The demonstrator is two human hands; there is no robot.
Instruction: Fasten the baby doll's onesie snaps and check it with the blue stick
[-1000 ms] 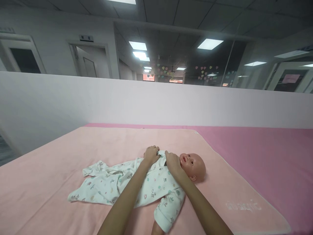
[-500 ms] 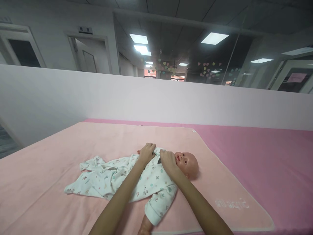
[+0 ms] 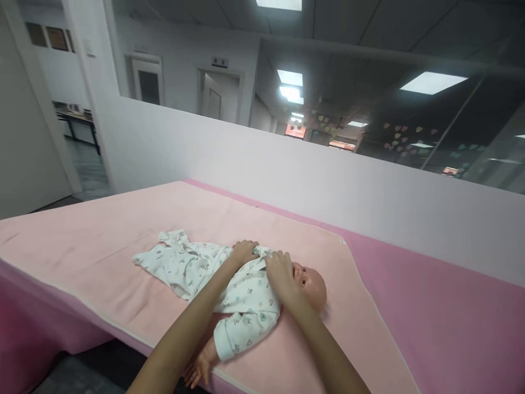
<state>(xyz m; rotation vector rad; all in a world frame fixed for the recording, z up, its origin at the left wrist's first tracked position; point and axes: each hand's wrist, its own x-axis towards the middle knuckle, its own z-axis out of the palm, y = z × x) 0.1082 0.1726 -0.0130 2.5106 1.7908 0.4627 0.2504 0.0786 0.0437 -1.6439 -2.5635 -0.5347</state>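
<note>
A baby doll (image 3: pixel 311 285) lies on its back on a light pink blanket (image 3: pixel 102 235), head to the right. It wears a white printed romper (image 3: pixel 192 265) whose legs trail off to the left. My left hand (image 3: pixel 243 251) is closed on the romper's fabric at the doll's far shoulder. My right hand (image 3: pixel 279 275) rests at the collar by the doll's chin, fingers bent onto the cloth. One doll hand (image 3: pixel 197 369) sticks out of the near sleeve at the blanket's edge.
The blanket lies over a darker pink mattress (image 3: pixel 443 312). A white partition wall (image 3: pixel 328 186) runs behind it. A doorway and corridor (image 3: pixel 74 131) open at the far left, and the floor shows below the mattress's near edge.
The view has swung left and tilted, showing the mattress's left edge and the corridor. Both hands stay at the doll's collar; the romper legs lie bunched a little closer to the doll.
</note>
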